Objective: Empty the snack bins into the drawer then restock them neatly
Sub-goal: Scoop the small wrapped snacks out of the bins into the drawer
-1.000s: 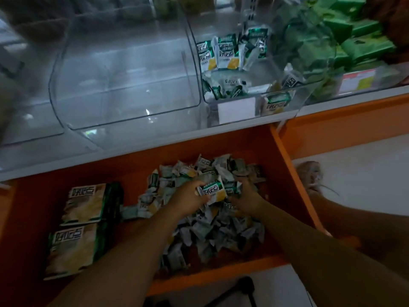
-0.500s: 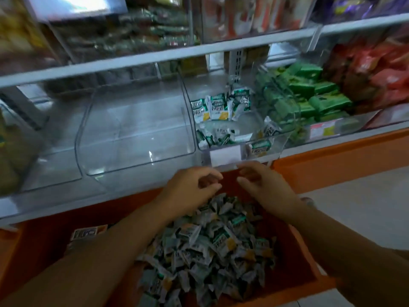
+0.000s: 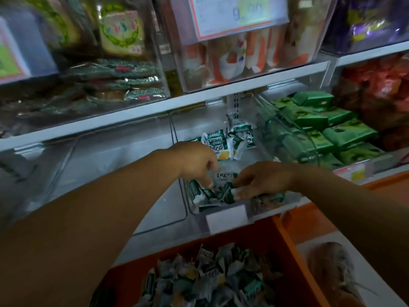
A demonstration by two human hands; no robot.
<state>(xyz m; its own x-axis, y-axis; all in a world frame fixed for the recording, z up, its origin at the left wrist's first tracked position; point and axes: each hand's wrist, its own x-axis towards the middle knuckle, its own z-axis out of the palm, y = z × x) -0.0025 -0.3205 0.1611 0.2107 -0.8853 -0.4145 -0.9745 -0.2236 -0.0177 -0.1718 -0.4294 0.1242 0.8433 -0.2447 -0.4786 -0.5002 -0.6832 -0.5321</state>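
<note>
Step in hand, by judgement: restocking rather than emptying. Both hands are inside the clear plastic middle bin [image 3: 192, 210] on the white shelf [image 3: 132, 111], while the orange drawer [image 3: 285, 244] below holds a loose heap of wrapped packets [image 3: 212, 280].

The task's goods, green-and-white snack packets [image 3: 221, 142], sit in two places in that bin: a few stand upright in a row at the back; others lie jumbled at the front, behind the blank white label [image 3: 225, 216].

Left hand [image 3: 197, 162]: forearm reaches in from lower left, wrist bent, fingers curled downward with the tips among the front packets; whether they grip one cannot be told, since the knuckles hide it.

Right hand [image 3: 263, 180]: forearm comes in from the right, palm down, fingers stretched leftward and nearly straight; thumb and fingertips appear to pinch one packet at the front of the bin.

The two hands are close together but apart, the front packets between them.

Next move, as a judgement: stand the front packets upright, faces forward, against the back row, then go down to the drawer for more. The wrappers look slippery and light, so a careless push could topple the row.

Neighbours: a clear bin on the left [image 3: 124, 173] showing no packets; a bin of green packs [image 3: 327, 129] on the right.
</note>
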